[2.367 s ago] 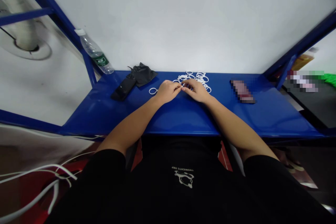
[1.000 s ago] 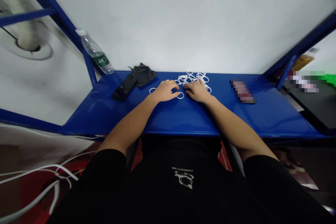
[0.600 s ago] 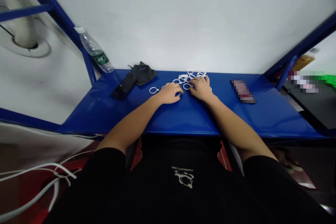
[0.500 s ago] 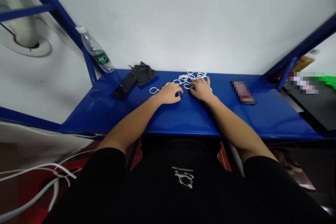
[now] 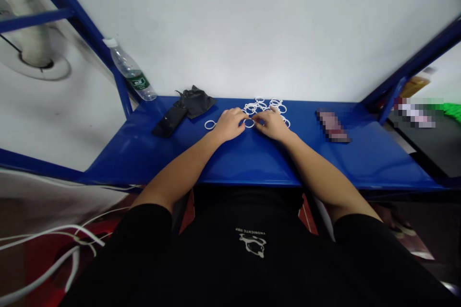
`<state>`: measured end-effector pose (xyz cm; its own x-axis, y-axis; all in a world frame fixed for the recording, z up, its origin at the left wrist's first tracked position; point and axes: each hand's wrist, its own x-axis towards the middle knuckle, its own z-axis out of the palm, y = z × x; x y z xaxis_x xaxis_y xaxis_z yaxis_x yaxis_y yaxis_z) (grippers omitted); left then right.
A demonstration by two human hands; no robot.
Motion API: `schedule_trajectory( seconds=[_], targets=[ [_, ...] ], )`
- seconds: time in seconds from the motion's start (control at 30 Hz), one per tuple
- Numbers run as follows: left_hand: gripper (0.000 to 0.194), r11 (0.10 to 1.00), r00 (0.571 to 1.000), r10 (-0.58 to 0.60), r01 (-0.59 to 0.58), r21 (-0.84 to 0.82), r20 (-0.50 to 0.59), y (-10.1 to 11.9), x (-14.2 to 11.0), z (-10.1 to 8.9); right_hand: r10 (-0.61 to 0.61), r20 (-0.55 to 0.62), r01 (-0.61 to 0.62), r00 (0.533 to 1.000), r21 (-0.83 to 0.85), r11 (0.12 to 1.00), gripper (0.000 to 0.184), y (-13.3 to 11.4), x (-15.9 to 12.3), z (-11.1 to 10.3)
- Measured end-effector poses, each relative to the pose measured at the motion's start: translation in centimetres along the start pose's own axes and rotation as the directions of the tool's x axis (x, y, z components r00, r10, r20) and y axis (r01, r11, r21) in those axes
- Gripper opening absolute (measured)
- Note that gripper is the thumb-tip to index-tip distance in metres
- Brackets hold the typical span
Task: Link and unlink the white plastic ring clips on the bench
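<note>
Between my two hands is a white plastic ring [image 5: 249, 123], one of several. My left hand [image 5: 230, 123] has its fingers curled at the ring's left edge. At its right edge, the fingertips of my right hand [image 5: 271, 123] pinch close together. Just past the hands, more white rings [image 5: 257, 104] lie in a loose, overlapping pile. A single ring [image 5: 210, 125] lies left of my left hand, and part of another ring [image 5: 286, 123] shows beside my right hand.
On the blue tabletop [image 5: 248, 163], a black phone-like slab [image 5: 169, 121] and a crumpled black bag [image 5: 196, 101] lie left. A clear bottle [image 5: 133, 74] leans at the back left corner. A blurred-out flat object [image 5: 332, 125] lies right. Blue frame bars [image 5: 394, 98] rise at both sides.
My right hand has come back from the pile toward my left, bringing a ring between them. My left hand's fingers have moved slightly forward and closed in.
</note>
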<state>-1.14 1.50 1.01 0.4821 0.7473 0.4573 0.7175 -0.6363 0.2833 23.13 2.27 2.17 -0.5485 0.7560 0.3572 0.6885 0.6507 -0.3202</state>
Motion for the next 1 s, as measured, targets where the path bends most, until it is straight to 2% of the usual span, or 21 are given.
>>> schedule_trajectory(
  seconds=[0.1, 0.27, 0.63, 0.83, 1.0],
  targets=[
    [0.03, 0.999, 0.999, 0.0, -0.002, -0.038, -0.05, 0.4, -0.1, -0.2, -0.081, -0.007, 0.081, 0.997, 0.067, 0.995, 0.027, -0.7, 0.0, 0.0],
    [0.018, 0.998, 0.999, 0.034, -0.033, -0.049, 0.024, 0.7, 0.0, -0.1, -0.137, -0.082, 0.146, 0.987, 0.11, 0.983, 0.027, -1.5, 0.0, -0.1],
    [0.014, 0.99, 0.991, 0.062, -0.076, -0.117, -0.116, 0.3, 0.0, -0.1, -0.053, -0.112, 0.064, 0.992, 0.098, 0.993, 0.025, -1.5, 0.0, -0.5],
    [0.013, 0.985, 0.989, 0.087, -0.104, -0.135, -0.123, 0.3, 0.1, -0.3, -0.083, -0.142, 0.093, 0.986, 0.064, 0.994, 0.024, -1.5, 0.0, 0.0],
    [0.013, 0.99, 0.994, 0.084, -0.092, -0.109, -0.067, 0.6, 0.1, -0.4, -0.056, -0.108, 0.061, 0.993, 0.038, 0.997, 0.024, -1.1, 0.2, 0.1]
  ],
)
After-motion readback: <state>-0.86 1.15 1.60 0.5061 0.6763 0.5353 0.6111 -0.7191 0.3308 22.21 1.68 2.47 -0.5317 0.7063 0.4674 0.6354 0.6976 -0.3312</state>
